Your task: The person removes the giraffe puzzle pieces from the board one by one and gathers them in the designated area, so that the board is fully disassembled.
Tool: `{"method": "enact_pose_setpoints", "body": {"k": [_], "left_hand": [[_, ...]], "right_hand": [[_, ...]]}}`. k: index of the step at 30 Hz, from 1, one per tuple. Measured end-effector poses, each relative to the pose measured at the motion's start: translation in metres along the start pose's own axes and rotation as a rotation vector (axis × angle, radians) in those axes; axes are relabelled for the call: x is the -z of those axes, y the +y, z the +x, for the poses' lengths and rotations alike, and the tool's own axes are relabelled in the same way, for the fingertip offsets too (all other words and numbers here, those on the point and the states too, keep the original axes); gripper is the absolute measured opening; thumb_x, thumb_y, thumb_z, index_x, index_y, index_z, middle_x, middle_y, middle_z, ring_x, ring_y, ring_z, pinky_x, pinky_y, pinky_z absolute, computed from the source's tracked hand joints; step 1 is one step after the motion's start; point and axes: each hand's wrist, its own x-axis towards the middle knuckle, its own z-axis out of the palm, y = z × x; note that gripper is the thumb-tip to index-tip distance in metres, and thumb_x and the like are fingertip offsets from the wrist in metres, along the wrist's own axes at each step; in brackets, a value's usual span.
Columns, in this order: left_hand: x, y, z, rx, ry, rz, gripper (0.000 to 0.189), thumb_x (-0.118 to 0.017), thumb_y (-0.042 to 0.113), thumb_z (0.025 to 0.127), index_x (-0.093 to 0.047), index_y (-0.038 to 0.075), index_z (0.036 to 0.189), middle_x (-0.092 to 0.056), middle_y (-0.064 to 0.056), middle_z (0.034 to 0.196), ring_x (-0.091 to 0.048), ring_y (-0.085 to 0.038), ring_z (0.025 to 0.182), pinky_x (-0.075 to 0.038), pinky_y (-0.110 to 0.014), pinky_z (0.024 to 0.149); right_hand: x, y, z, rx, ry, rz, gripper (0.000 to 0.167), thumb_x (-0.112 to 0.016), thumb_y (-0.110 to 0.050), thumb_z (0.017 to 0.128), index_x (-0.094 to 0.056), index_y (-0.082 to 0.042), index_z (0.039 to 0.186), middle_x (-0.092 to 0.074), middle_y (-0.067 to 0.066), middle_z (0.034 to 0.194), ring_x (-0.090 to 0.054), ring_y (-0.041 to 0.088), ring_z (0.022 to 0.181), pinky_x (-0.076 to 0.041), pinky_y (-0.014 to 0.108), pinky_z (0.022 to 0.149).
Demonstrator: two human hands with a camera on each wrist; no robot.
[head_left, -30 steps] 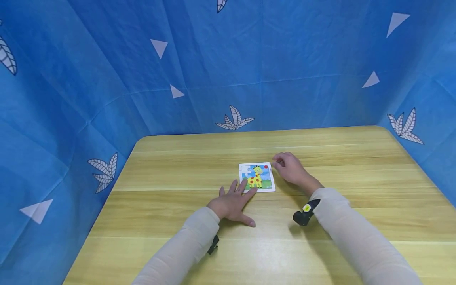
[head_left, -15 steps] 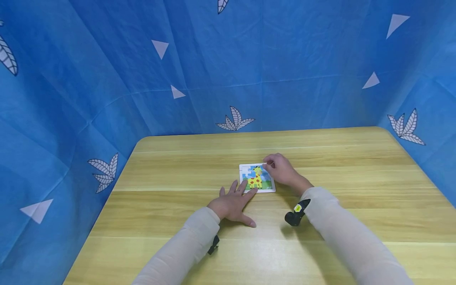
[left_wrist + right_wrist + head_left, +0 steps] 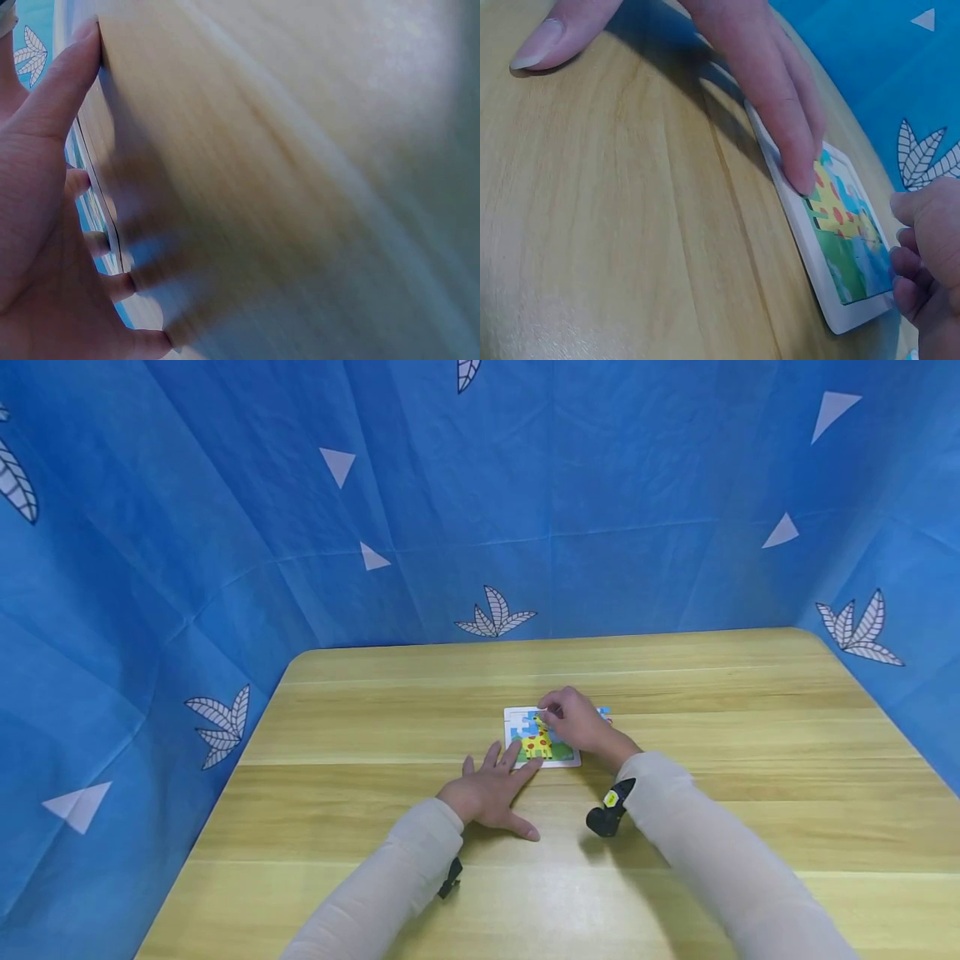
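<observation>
A giraffe jigsaw puzzle (image 3: 537,746) in a white frame (image 3: 564,764) lies on the table, with a white gap in its upper left. My left hand (image 3: 489,792) is spread, with some fingertips on the frame's near-left edge and the thumb on the wood. Over the puzzle's upper right is my right hand (image 3: 576,720), its fingers bent and hiding that corner. In the right wrist view, the right hand's fingers (image 3: 906,259) hang beside the frame; whether anything is pinched is hidden. A blue puzzle piece (image 3: 604,712) shows just beyond the right hand, partly covered.
The wooden table (image 3: 390,693) has rounded far corners. A blue curtain (image 3: 420,485) with leaf and triangle prints hangs behind it and along both sides. Dark wrist cameras sit below both wrists, the right one (image 3: 606,817) above the wood.
My right hand has moved left from beside the frame to over the puzzle's upper right. The blue piece at the right has come into view. My left hand has stayed in place.
</observation>
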Motion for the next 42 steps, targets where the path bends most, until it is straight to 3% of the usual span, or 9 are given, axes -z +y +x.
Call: {"method": "enact_pose_setpoints", "body": {"k": [8, 21, 28, 34, 42], "left_hand": [[-0.0003, -0.0006, 0.0007, -0.004, 0.003, -0.001, 0.105, -0.06, 0.075, 0.07, -0.007, 0.035, 0.152, 0.005, -0.006, 0.16, -0.001, -0.035, 0.145, -0.014, -0.066, 0.107], [0.0005, -0.001, -0.0004, -0.001, 0.005, -0.014, 0.105, -0.061, 0.074, 0.07, -0.008, 0.035, 0.152, 0.003, -0.006, 0.16, -0.002, -0.035, 0.145, -0.015, -0.065, 0.108], [-0.0008, -0.0015, 0.0001, -0.003, 0.006, -0.004, 0.105, -0.06, 0.074, 0.07, -0.008, 0.035, 0.152, 0.003, -0.006, 0.16, -0.002, -0.035, 0.145, -0.015, -0.065, 0.107], [-0.0003, -0.0013, 0.0017, -0.01, 0.009, 0.002, 0.105, -0.06, 0.075, 0.07, -0.008, 0.035, 0.152, 0.003, -0.007, 0.16, -0.002, -0.036, 0.145, -0.016, -0.067, 0.106], [-0.0001, -0.0008, 0.0035, -0.009, 0.01, 0.006, 0.105, -0.059, 0.075, 0.07, -0.009, 0.035, 0.152, 0.003, -0.006, 0.16, -0.002, -0.036, 0.145, -0.015, -0.067, 0.106]], "right_hand": [[-0.0057, -0.0005, 0.0021, 0.063, -0.011, -0.013, 0.022, -0.055, -0.011, 0.094, -0.066, 0.001, 0.108, -0.059, 0.013, 0.098, -0.052, 0.024, 0.088, -0.046, 0.042, 0.079], [-0.006, -0.0044, 0.008, 0.135, -0.122, -0.073, 0.024, -0.053, -0.009, 0.095, -0.065, -0.001, 0.114, -0.064, 0.012, 0.105, -0.053, 0.027, 0.1, -0.045, 0.046, 0.087], [-0.0074, -0.0067, 0.0094, 0.107, -0.142, -0.093, 0.024, -0.054, -0.01, 0.094, -0.065, -0.002, 0.114, -0.062, 0.013, 0.109, -0.052, 0.028, 0.104, -0.044, 0.046, 0.092], [-0.0085, -0.0073, 0.009, 0.093, -0.115, -0.098, 0.023, -0.052, -0.01, 0.095, -0.065, -0.002, 0.112, -0.061, 0.013, 0.107, -0.049, 0.026, 0.099, -0.044, 0.046, 0.089], [-0.0079, -0.0096, 0.0077, 0.026, -0.096, -0.102, 0.023, -0.051, -0.011, 0.096, -0.066, -0.007, 0.112, -0.053, 0.016, 0.114, -0.044, 0.031, 0.107, -0.039, 0.05, 0.091]]}}
